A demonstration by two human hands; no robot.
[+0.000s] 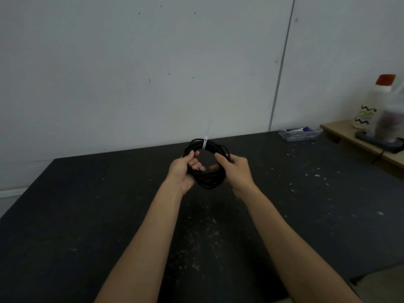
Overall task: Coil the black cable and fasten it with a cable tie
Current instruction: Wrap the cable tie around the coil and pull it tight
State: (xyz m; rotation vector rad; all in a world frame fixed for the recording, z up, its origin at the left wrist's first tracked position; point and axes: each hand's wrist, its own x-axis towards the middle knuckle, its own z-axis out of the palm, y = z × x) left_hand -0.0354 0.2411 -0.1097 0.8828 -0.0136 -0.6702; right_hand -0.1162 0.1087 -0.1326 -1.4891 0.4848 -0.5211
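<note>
Gripping round black cable (209,182), white tie (205,143)

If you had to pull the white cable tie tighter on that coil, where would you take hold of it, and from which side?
Take the cable tie by its free tail, which sticks up above the far top of the black cable coil. Come from above, pinching the thin strap flat. The left hand and right hand hold the coil's sides, so the top is unobstructed; one hand would have to let go.
</note>
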